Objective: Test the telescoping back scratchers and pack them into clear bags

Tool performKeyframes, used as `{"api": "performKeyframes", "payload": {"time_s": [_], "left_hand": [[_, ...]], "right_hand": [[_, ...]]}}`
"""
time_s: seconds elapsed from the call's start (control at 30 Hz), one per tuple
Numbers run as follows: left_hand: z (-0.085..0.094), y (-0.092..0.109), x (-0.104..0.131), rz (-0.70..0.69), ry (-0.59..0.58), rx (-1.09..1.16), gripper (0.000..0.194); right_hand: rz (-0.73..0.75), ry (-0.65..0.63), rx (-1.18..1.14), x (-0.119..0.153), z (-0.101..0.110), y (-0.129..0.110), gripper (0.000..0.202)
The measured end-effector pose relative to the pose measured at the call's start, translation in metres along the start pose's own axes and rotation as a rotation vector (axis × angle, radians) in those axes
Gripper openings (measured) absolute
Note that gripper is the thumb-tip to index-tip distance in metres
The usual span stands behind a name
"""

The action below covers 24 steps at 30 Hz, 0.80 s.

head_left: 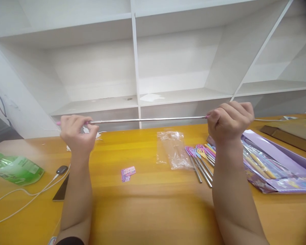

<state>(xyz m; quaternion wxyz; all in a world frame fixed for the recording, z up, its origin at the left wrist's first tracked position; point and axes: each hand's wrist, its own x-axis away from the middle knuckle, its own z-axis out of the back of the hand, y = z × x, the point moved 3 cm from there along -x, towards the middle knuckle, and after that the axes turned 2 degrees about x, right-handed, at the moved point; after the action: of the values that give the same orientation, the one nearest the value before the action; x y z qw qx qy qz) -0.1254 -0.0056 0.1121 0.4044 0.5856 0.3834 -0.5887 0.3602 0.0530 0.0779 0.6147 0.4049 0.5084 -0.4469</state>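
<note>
A thin silver telescopic rod [148,119] with pink ends stretches level between my two hands, above the far part of the table. My left hand [78,132] is closed round its left end, and a pink tip sticks out past the fist. At the other end, my right hand [229,122] grips a pink part that mostly disappears inside the fingers. Below and left of my right hand lie several metal rods [203,166] with pink, blue and yellow shaped heads. A clear plastic bag [174,149] rests beside them, and small purple printed cards [127,173] lie mid-table.
White shelving [136,68] rises behind the wooden table [148,211]. At left are a green bottle [17,170] on its side, a white cable [38,194] and a small black device [62,169]. A purple package [275,163] and a cardboard box [293,132] lie right.
</note>
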Motion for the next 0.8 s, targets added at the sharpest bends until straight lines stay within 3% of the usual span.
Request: {"api": "performKeyframes", "payload": {"time_s": [0.17,0.3,0.4,0.53,0.8], "left_hand": [[-0.001,-0.019,-0.001,0.044,0.061,-0.030,0.010],[0.002,-0.046,-0.005,0.124,0.030,-0.064,0.007],[0.002,-0.052,-0.005,0.107,-0.004,-0.044,0.007],[0.001,-0.051,-0.005,0.081,-0.025,-0.039,0.007],[0.021,-0.058,-0.009,-0.010,-0.103,0.040,0.019]], "right_hand": [[-0.067,0.053,0.065,0.003,0.002,0.030,0.068],[-0.407,-0.076,0.241,0.004,0.001,0.081,0.070],[-0.593,-0.118,0.332,0.004,0.003,0.105,0.074],[-0.612,-0.093,0.283,0.004,0.006,0.106,0.072],[-0.550,0.241,0.182,0.013,0.015,0.097,0.036]]}}
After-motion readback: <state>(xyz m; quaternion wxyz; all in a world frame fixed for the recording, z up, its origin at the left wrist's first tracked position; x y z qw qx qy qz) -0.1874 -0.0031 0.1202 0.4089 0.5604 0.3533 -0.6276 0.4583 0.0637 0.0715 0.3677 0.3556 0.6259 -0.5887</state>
